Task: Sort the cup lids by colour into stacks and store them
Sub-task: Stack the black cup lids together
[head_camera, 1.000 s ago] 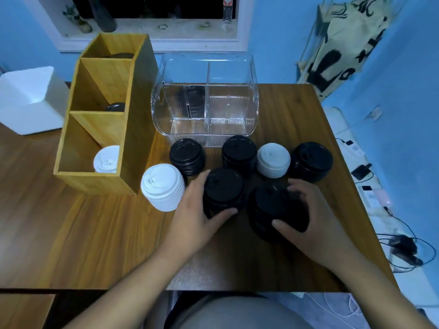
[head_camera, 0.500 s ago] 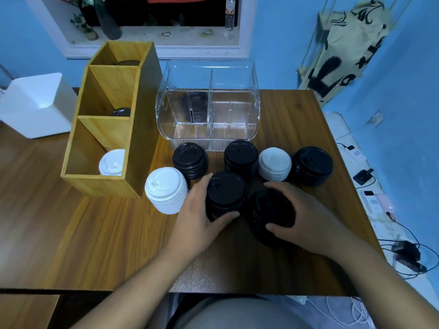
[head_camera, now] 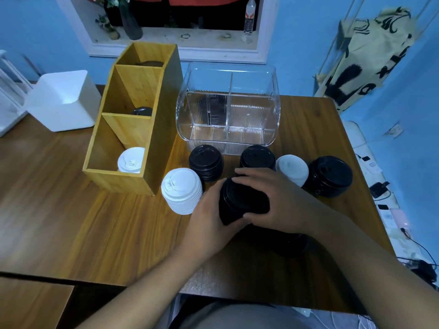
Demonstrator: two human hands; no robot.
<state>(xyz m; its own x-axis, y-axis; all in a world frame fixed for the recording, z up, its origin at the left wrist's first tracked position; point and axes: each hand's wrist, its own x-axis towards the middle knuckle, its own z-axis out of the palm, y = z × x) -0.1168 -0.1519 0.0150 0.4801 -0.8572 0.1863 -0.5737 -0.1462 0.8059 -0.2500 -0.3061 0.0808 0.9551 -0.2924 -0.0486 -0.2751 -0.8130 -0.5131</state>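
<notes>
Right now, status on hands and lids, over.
Left hand and right hand both gripping centre black stack. White stack close beside it, left.

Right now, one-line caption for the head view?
Left hand and right hand grip a black lid stack beside the white lid stack.

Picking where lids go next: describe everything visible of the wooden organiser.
The wooden organiser is a light, plain-wood box, open on top, with three compartments in a row that step higher toward the back. It stands on the table, left of the clear bin. The front compartment holds a white lid, the middle a black lid, the back a dark item.
</notes>
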